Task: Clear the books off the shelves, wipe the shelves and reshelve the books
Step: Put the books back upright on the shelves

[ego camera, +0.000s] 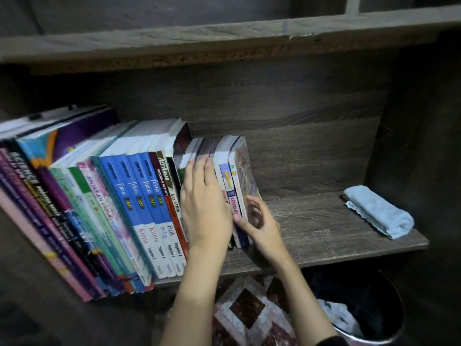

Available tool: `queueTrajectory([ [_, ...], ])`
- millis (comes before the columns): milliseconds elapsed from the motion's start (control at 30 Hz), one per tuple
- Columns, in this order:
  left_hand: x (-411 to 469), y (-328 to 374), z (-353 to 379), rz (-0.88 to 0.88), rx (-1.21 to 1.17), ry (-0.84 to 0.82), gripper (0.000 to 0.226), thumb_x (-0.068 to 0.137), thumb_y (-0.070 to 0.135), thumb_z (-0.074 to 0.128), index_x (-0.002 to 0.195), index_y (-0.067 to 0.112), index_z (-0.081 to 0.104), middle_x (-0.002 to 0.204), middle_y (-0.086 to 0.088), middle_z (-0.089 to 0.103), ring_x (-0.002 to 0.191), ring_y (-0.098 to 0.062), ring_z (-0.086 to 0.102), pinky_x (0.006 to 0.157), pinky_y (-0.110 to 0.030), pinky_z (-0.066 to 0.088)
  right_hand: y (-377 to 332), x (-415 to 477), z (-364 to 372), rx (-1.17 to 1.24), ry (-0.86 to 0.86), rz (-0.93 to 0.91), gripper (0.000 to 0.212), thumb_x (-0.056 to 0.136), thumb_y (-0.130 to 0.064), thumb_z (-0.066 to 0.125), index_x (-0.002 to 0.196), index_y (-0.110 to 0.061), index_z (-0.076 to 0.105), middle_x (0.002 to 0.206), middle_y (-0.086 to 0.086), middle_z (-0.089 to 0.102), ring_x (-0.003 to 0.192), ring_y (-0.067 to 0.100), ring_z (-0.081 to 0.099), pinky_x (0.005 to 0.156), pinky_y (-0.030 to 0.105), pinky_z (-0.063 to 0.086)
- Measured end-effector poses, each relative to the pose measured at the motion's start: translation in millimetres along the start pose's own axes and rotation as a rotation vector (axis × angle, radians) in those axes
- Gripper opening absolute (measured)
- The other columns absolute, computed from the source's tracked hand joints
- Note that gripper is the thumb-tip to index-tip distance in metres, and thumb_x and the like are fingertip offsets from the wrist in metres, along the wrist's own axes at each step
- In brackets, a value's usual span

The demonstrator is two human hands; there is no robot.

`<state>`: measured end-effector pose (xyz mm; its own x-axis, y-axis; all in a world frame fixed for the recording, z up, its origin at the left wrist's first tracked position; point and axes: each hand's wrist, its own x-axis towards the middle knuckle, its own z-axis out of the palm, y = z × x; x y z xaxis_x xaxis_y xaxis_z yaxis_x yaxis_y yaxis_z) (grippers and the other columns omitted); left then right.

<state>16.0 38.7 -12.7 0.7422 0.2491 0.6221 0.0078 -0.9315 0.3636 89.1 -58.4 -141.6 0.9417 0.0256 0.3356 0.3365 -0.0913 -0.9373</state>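
A row of books (129, 196) stands upright on the grey wooden shelf (324, 231), filling its left half. At the row's right end is a group of small paperbacks (234, 176). My left hand (204, 208) lies flat with straight fingers over the spines and tops of these small books. My right hand (259, 226) holds the outermost paperback (245, 171), thumb on its spine and fingers curled against its cover. A folded light blue cloth (379, 211) lies at the shelf's far right.
The upper shelf board (224, 43) overhangs closely above. A dark side panel (424, 146) closes the right. Below the shelf stand a black bin (361, 308) with paper in it and a patterned floor mat (249, 310).
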Motion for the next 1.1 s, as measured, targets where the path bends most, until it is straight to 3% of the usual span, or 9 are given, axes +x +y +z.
queueTrajectory([
  [267, -4, 0, -3, 0.029, 0.000, 0.000, 0.074, 0.083, 0.004, 0.052, 0.149, 0.014, 0.021, 0.156, 0.002, 0.020, 0.146, -0.015, 0.003, 0.116, -0.030, 0.010, 0, -6, 1, -0.054, -0.003, 0.004, 0.075, 0.065, -0.079, 0.062, 0.128, -0.041, 0.050, 0.129, -0.011, 0.060, 0.121, 0.005, 0.055, 0.106, 0.041, 0.043],
  [467, -7, -6, 5, 0.076, 0.043, -0.001, 0.082, 0.089, 0.009, 0.048, 0.150, 0.014, -0.006, 0.159, 0.000, -0.008, 0.145, -0.014, -0.013, 0.111, -0.026, -0.008, -1, -8, 3, -0.089, -0.049, 0.002, 0.085, 0.067, -0.084, 0.052, 0.138, -0.039, 0.042, 0.138, -0.010, 0.054, 0.127, 0.005, 0.049, 0.110, 0.038, 0.038],
  [667, -4, -11, 17, 0.028, -0.040, 0.116, 0.083, 0.080, -0.013, 0.057, 0.149, 0.017, 0.022, 0.156, 0.001, 0.022, 0.145, -0.014, 0.010, 0.114, -0.029, 0.007, -7, -11, -1, -0.121, -0.079, -0.002, 0.081, 0.072, -0.073, 0.050, 0.142, -0.035, 0.039, 0.144, -0.008, 0.047, 0.133, 0.006, 0.042, 0.113, 0.029, 0.032],
  [767, -4, -8, 16, 0.048, -0.022, 0.117, 0.084, 0.072, -0.015, 0.062, 0.144, 0.017, 0.036, 0.149, -0.003, 0.037, 0.143, -0.022, 0.022, 0.111, -0.038, 0.025, -8, -10, -5, -0.161, -0.091, -0.006, 0.073, 0.081, -0.068, 0.054, 0.143, -0.033, 0.038, 0.146, -0.009, 0.045, 0.135, 0.005, 0.039, 0.104, 0.007, 0.025],
  [867, -4, -7, 14, 0.054, -0.014, 0.095, 0.080, 0.073, -0.007, 0.061, 0.144, 0.021, 0.037, 0.149, -0.003, 0.036, 0.143, -0.022, 0.020, 0.111, -0.038, 0.025, -8, -10, -8, -0.195, -0.083, -0.005, 0.068, 0.083, -0.054, 0.053, 0.145, -0.030, 0.037, 0.147, -0.008, 0.044, 0.135, 0.005, 0.038, 0.091, -0.009, 0.016],
  [1000, -7, -5, 16, 0.070, -0.045, 0.114, 0.065, 0.079, 0.010, 0.058, 0.141, 0.018, 0.040, 0.149, -0.005, 0.036, 0.143, -0.021, 0.019, 0.112, -0.037, 0.020, -7, -10, -7, -0.202, -0.079, -0.011, 0.060, 0.090, -0.043, 0.056, 0.145, -0.029, 0.036, 0.148, -0.011, 0.039, 0.136, 0.004, 0.035, 0.091, -0.010, 0.013],
  [1100, -15, -7, 20, 0.051, -0.190, 0.226, 0.044, 0.081, 0.016, 0.063, 0.124, 0.014, 0.053, 0.143, -0.011, 0.042, 0.140, -0.027, 0.029, 0.109, -0.038, 0.023, -11, -11, -7, -0.199, -0.085, -0.027, 0.067, 0.087, -0.056, 0.053, 0.145, -0.029, 0.035, 0.148, -0.014, 0.037, 0.132, -0.001, 0.033, 0.096, -0.003, 0.017],
])
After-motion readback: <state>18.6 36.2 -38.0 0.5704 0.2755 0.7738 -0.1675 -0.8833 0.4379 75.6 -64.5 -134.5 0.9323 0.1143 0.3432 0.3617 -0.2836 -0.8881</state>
